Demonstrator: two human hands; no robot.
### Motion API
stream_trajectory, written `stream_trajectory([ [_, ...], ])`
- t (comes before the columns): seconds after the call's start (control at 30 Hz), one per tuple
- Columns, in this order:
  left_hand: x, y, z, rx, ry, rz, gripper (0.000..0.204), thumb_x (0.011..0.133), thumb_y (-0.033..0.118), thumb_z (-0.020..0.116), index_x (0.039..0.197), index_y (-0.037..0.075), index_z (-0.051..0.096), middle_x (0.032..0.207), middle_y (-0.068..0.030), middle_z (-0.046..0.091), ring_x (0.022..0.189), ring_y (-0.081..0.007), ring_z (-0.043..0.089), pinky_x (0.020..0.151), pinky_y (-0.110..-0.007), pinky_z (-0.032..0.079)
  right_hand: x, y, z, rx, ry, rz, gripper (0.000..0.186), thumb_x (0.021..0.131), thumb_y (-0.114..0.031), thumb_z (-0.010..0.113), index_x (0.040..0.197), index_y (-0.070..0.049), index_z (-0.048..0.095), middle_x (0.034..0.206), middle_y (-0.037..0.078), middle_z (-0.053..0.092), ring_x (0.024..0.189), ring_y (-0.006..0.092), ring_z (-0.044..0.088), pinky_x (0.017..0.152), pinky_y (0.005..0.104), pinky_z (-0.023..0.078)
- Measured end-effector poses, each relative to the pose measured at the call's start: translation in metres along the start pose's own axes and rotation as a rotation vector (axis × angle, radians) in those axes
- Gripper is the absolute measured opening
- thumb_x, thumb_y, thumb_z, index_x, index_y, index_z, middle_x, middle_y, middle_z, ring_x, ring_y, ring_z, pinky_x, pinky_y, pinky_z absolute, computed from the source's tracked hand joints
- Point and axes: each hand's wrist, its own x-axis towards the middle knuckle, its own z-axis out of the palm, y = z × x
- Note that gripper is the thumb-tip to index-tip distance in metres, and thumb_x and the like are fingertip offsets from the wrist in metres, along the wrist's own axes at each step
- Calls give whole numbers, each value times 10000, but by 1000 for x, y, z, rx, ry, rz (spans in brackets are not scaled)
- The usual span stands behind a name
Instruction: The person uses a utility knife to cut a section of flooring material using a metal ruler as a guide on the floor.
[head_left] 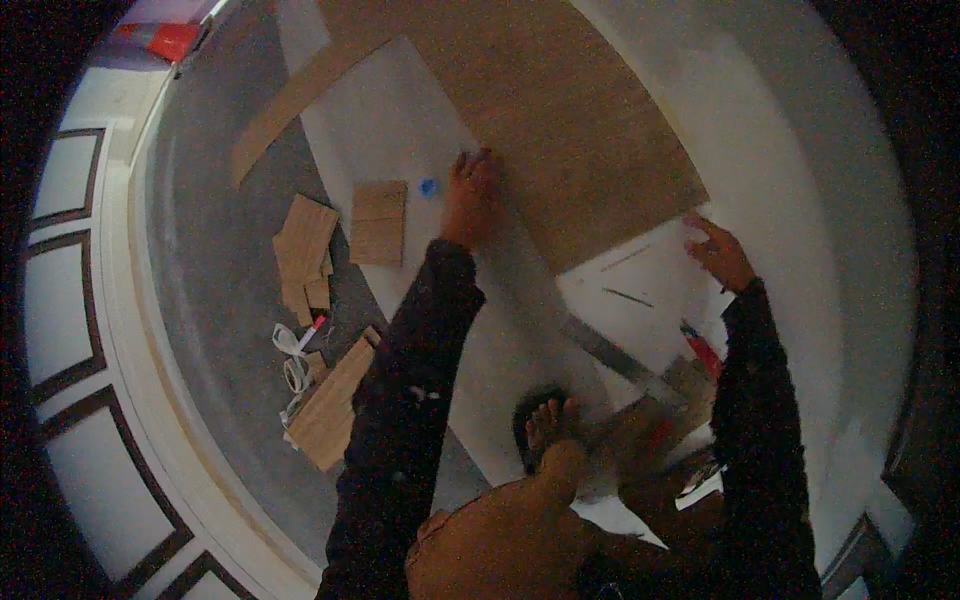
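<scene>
Flooring has two hands at its edges.

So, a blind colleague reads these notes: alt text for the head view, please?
A person leans over a brown panel, left hand at its left edge, right hand at its near right corner. Smaller brown pieces lie to the left; a grey straightedge and red tool lie nearer the person.
</scene>
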Motion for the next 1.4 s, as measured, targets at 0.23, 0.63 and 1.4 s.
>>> stream_trajectory([
  [0.23,-21,-21,-41,-191,-5,-19,427,904,141,633,1307,6,591,1432,-244,523,1323,-428,488,1189,-496,336,3,27,11,-99,153,-362,524,932,-152,701,1429,-80,552,1448,149,585,842,196,678,807,356,570],
  [0.63,-139,108,-24,-4,-80,-326,589,866,231,719,1417,121,545,1609,-159,330,1488,-463,253,1231,-589,184,-14,-25,23,-17,71,-76,433,935,-140,645,1353,-44,590,1366,191,632,1118,376,680,972,416,540],
  [1.4,-62,81,-12,-151,206,-544,649,846,87,645,1464,69,446,1549,-195,396,1466,-461,286,1228,-566,189,76,-125,190,-668,304,-685,505,987,-348,597,1483,-285,525,1647,61,319,1499,374,270,1196,594,240],
])
